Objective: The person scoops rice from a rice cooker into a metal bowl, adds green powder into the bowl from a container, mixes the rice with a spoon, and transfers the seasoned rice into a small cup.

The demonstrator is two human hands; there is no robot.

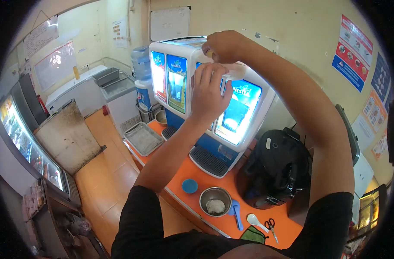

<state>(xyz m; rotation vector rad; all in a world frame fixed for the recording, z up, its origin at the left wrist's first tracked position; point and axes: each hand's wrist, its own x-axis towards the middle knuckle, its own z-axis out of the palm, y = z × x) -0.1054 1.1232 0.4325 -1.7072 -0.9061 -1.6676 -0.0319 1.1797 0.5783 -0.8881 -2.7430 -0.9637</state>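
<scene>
Both my hands are raised in front of the white-and-blue drink dispenser [197, 52]. My left hand [210, 88] has its fingers curled against a pale, see-through item [236, 72], which looks like a clear plastic container; much of it is hidden behind the fingers. Higher up, near the top of the dispenser, my right hand [226, 45] is closed and bent downward. A small yellowish bit [210, 54] shows at its fingertips, too little to name. Lit drink panels glow behind the hands.
On the orange counter [173, 183] are a metal bowl [215, 201] with something whitish inside, a blue cup [189, 186], a white spoon [257, 222], scissors [271, 229] and a green cloth [254, 235]. A black rice-cooker-like pot [274, 168] stands right; a metal tray [143, 138] lies left.
</scene>
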